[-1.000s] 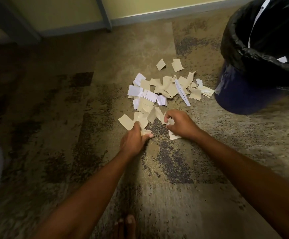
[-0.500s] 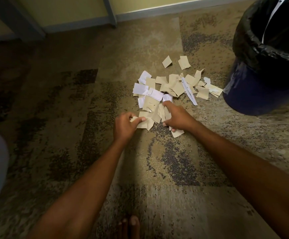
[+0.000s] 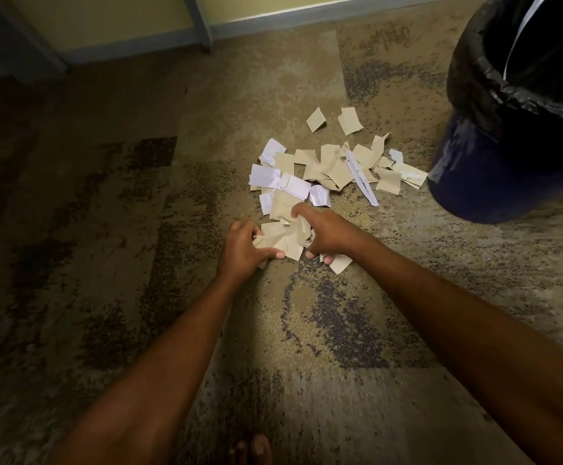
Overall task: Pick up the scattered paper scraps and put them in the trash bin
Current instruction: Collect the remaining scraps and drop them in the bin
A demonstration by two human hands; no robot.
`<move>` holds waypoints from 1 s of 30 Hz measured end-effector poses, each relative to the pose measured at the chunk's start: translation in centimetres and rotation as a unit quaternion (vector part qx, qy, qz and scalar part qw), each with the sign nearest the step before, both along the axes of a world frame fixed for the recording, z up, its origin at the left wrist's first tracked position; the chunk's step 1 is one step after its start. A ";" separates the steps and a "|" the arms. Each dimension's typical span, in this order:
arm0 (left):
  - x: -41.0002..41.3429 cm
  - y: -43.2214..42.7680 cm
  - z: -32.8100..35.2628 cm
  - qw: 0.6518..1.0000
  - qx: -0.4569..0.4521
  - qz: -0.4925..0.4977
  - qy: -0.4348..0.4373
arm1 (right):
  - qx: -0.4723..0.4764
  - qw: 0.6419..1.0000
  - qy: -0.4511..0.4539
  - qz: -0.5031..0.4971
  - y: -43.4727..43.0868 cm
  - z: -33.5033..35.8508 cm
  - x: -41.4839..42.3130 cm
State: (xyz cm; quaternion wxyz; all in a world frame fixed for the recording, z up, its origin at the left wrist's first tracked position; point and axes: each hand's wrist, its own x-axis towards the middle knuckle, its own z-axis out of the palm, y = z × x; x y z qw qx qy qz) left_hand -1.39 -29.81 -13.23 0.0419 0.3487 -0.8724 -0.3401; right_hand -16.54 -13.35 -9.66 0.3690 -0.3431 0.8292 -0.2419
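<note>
Paper scraps [image 3: 323,169] lie piled on the carpet [image 3: 105,229]; since a moment ago left hand [image 3: 243,250] and right hand [image 3: 327,233] have drawn together, pinching the near scraps into one bunch, ready to lift toward the trash bin [image 3: 508,156] at right

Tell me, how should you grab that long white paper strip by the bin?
Pinch the long white strip near its near end, coming from above. It lies flat and slanted across tan scraps, so its thin near tip on bare carpet seems easiest to lift.
</note>
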 end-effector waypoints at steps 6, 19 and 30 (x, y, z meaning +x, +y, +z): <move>-0.8 -0.4 0.4 0.997 0.028 -0.068 -0.022 | -0.007 1.000 -0.001 0.003 0.2 -0.4 -0.1; -0.9 0.6 1.7 0.995 0.047 -0.066 -0.051 | -0.076 0.996 -0.038 -0.030 1.7 -0.6 0.9; -3.3 2.9 6.7 0.984 0.152 -0.044 0.083 | -0.198 0.973 0.016 -0.117 5.1 5.0 -1.0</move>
